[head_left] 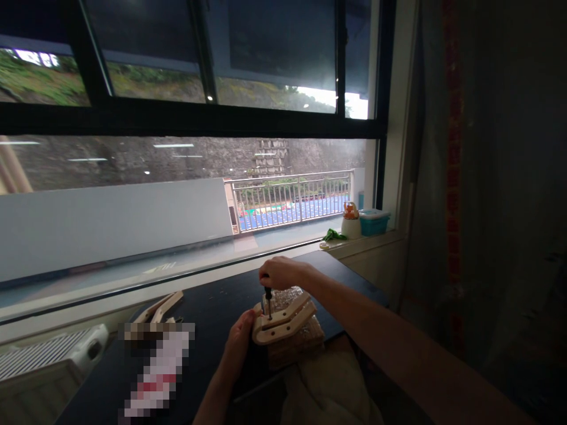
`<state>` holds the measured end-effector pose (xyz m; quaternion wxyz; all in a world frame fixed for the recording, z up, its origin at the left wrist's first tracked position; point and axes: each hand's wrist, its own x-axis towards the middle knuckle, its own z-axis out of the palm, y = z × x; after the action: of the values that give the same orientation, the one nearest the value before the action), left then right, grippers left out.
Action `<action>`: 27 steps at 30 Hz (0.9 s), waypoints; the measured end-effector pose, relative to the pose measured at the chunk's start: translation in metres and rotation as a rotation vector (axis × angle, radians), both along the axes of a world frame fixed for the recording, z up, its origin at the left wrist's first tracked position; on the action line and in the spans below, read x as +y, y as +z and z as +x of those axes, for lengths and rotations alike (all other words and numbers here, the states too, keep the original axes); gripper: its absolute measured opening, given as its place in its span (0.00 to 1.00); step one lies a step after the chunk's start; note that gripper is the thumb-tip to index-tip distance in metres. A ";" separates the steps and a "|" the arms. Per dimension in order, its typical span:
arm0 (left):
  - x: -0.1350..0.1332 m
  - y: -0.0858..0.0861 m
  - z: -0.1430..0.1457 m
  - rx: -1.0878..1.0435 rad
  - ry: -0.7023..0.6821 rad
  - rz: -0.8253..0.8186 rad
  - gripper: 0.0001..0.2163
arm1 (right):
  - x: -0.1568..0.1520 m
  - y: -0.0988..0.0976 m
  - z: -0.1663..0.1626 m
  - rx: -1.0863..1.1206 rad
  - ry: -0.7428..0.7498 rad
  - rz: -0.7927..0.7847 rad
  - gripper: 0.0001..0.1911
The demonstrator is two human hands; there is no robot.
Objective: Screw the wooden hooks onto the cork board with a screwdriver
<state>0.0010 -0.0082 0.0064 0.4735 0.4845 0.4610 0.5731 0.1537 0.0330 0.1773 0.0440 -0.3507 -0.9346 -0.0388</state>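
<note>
The left hand (240, 332) has its fingertips pressed against the left end of the wooden frame (280, 331), which rests on a plastic-wrapped block (305, 339). Farther off, the right hand (282, 273) curls tightly round an upright screwdriver (268, 295), its tip meeting the frame's far bar directly below those fingers.

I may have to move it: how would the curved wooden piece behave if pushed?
The curved wooden piece looks solid and thick, so it would probably stay stiff. Its long, flat-looking sides suggest it would slide rather than roll. It seems to rest on a bumpy, plastic-wrapped bundle, so it might rock if the left hand let go.
</note>
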 end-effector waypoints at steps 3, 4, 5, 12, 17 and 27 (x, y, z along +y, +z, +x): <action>0.000 -0.001 0.000 -0.007 -0.003 0.002 0.23 | -0.001 0.000 -0.001 0.003 -0.018 0.006 0.16; 0.001 -0.002 0.000 -0.009 -0.006 0.004 0.23 | -0.001 0.000 -0.001 0.003 -0.022 0.007 0.17; 0.001 -0.003 0.000 -0.011 -0.008 0.005 0.23 | -0.001 0.000 -0.002 0.001 -0.024 0.005 0.17; 0.005 -0.007 -0.003 -0.007 -0.001 -0.003 0.23 | -0.001 0.012 -0.001 -0.060 0.011 -0.070 0.16; 0.004 -0.006 -0.002 -0.016 0.007 0.002 0.24 | -0.007 0.014 -0.002 -0.084 0.035 -0.090 0.16; 0.006 -0.008 -0.003 -0.017 0.000 -0.004 0.23 | -0.004 0.006 -0.005 -0.055 0.006 -0.061 0.16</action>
<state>-0.0017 -0.0026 -0.0021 0.4782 0.4787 0.4583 0.5763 0.1485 0.0290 0.1835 0.0078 -0.3478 -0.9373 -0.0195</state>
